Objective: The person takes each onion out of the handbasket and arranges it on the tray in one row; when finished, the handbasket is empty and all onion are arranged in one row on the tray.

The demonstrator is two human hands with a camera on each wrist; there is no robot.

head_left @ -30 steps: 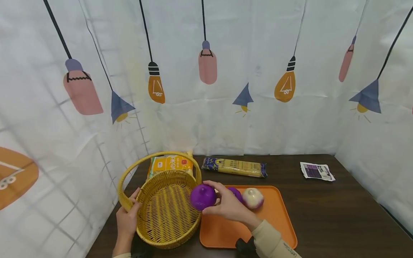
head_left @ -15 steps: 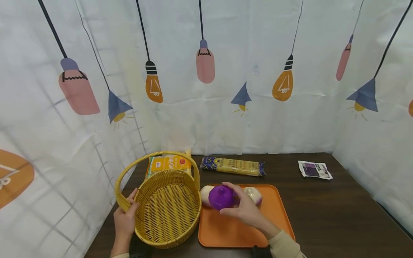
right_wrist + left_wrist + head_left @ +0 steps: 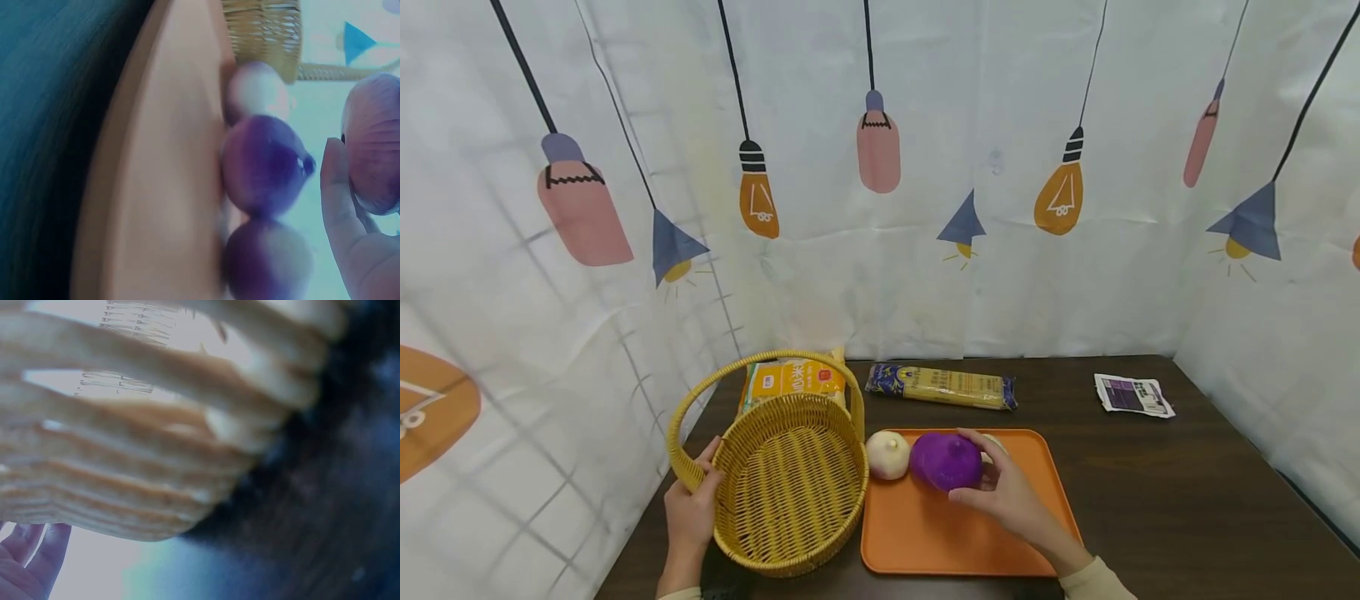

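My right hand (image 3: 1011, 500) grips a purple onion (image 3: 964, 463) over the orange tray (image 3: 925, 537), thumb on the near side and fingers on the far side. The right wrist view shows this onion (image 3: 378, 144) apart from a row of three in the tray. In that row, a purple onion (image 3: 265, 165) sits between a pale onion (image 3: 887, 455) and another purple-and-white onion (image 3: 269, 259). The held onion overlaps the middle one in the head view. My left hand (image 3: 691, 508) holds the left base of the handle (image 3: 681, 454) of a yellow wicker basket (image 3: 790, 568).
An orange-and-yellow food bag (image 3: 796, 380) lies behind the basket. Behind the tray is a long yellow-and-blue packet (image 3: 943, 387). A small white-and-purple packet (image 3: 1133, 396) lies at the back right of the dark table (image 3: 1180, 500). Printed curtains (image 3: 910, 275) enclose the table.
My right hand has carried the purple onion rightward from the basket's rim to over the tray, uncovering the pale onion. My left hand stays on the basket handle.
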